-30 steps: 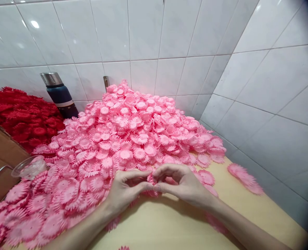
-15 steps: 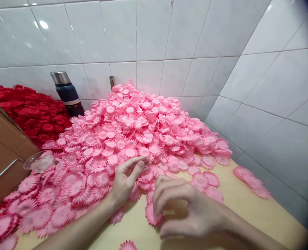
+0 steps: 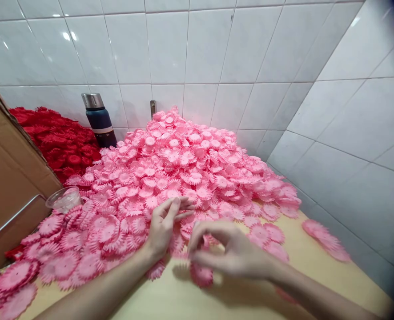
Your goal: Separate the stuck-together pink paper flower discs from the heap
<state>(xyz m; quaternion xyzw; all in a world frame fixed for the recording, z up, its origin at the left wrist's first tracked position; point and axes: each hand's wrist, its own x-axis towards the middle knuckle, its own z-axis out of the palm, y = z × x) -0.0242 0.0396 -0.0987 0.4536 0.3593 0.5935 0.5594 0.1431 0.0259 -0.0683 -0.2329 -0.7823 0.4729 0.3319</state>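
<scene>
A large heap of pink fabric flower discs (image 3: 183, 155) with toothed edges covers the middle of the table. My left hand (image 3: 165, 224) is held at its front edge, fingers stretched out and thumb up, with nothing visible gripped. To the right of it, my right hand (image 3: 220, 249) is smeared by motion, thumb and fingertips pinched together. A blurred pink flower disc (image 3: 180, 257) shows at these fingertips, just above the tabletop. Below the right fingers lies a small stack of pink discs (image 3: 202, 275), partly hidden by the hand.
A heap of red flower discs (image 3: 66, 146) and a dark blue flask (image 3: 100, 122) stand at the back left. On the left are a cardboard box (image 3: 13, 164) and a clear plastic cup (image 3: 63, 201). A fanned row of pink discs (image 3: 327, 240) lies right, near the tiled wall (image 3: 350, 195).
My right hand has closed from a wide curl into a pinch, with a pink disc at its fingertips. The loose disc at the front no longer shows there. The view has shifted slightly left.
</scene>
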